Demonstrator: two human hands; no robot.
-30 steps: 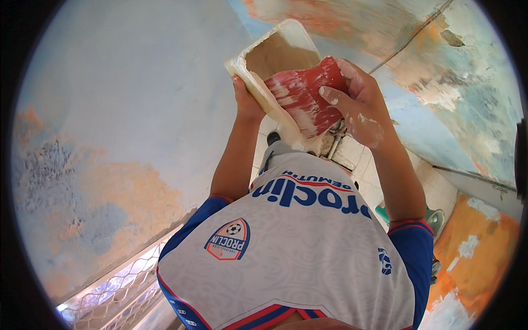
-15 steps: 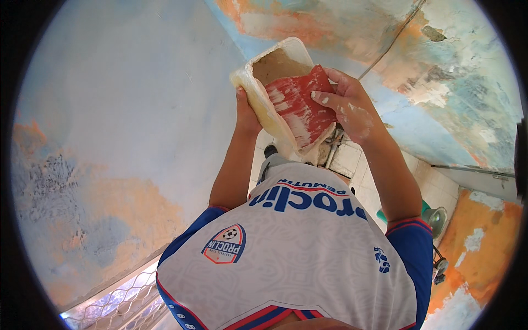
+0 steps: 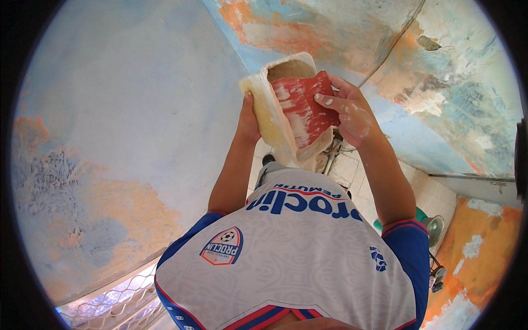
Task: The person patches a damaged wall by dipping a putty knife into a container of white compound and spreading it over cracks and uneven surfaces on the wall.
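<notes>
My left hand [image 3: 249, 120] is closed on the left side of a putty-crusted, off-white and yellowish plastic tub [image 3: 263, 113], held up in front of my chest. The tub is tilted, so its mouth and brownish inner wall show. In my right hand [image 3: 353, 114] is a flat red putty spreader [image 3: 304, 107], with the thumb on its upper face and the fingers mostly hidden behind. White putty streaks the spreader, which lies across the tub's mouth and covers much of the inside. White smears mark the thumb and back of my right hand.
A large blue-grey wall [image 3: 137, 99] with orange patches rises at the left. Another patchy, peeling wall [image 3: 396, 71] stands ahead and right, with a cable [image 3: 393, 44] running along it. White floor tiles [image 3: 357, 187] lie below. A green object with a round, pale end [image 3: 434, 228] is at the right.
The tub has shifted slightly down and to the right, and more of its outer left side shows. Both hands have moved with it, keeping hold of the tub and the spreader.
</notes>
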